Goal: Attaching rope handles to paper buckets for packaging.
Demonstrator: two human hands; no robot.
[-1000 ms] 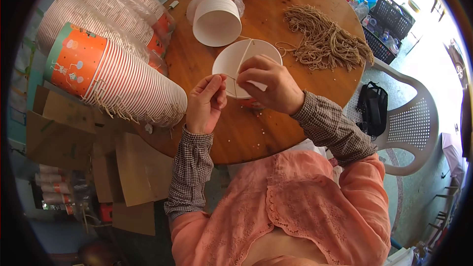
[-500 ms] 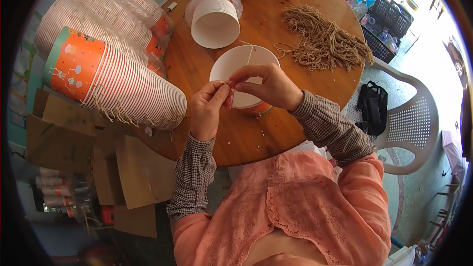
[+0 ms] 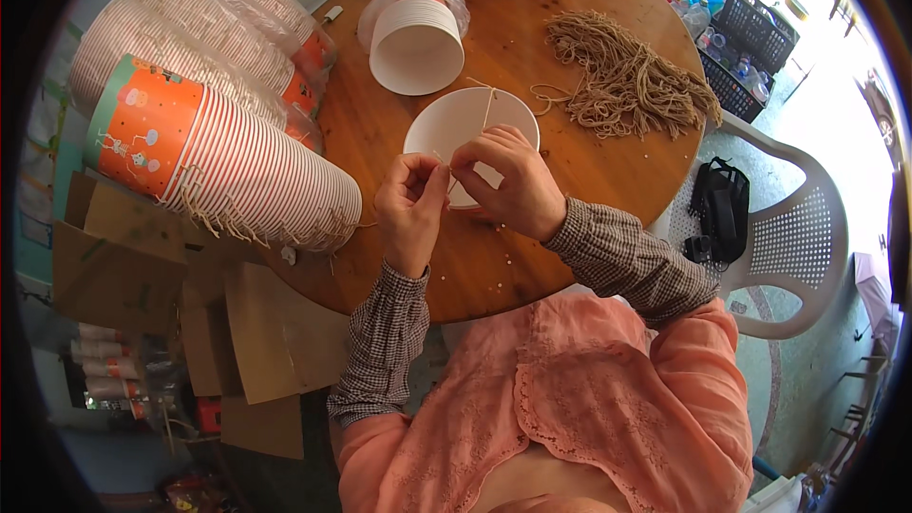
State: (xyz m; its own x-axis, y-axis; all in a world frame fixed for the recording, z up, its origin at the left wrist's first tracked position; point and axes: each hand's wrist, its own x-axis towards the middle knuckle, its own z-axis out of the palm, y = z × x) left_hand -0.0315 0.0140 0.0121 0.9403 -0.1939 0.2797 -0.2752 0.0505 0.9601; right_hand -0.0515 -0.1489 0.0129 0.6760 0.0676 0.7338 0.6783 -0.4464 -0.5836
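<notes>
A white-lined paper bucket (image 3: 434, 128) stands on the round table in front of me. A thin tan string (image 3: 488, 106) runs from its far rim across its mouth to my fingers at the near side. My left hand (image 3: 412, 209) pinches the string between thumb and forefinger, with a short end poking up. Close beside it, my right hand (image 3: 513, 180) also pinches the string, thumb against fingertips, over the bucket's near rim. The fingers partly hide the string where both hands meet.
A long stack of orange buckets (image 3: 256, 157) with string handles lies at the left; bagged stacks (image 3: 190, 24) are behind it. Another white bucket (image 3: 415, 49) lies beyond mine. A heap of tan strings (image 3: 627, 76) sits at right, near a plastic chair (image 3: 793, 237). Cardboard boxes (image 3: 285, 332) stand lower left.
My right hand has shifted slightly toward me, its fingers more curled. My left hand has moved a little right, and its fingers have re-gripped. The bucket stays in place.
</notes>
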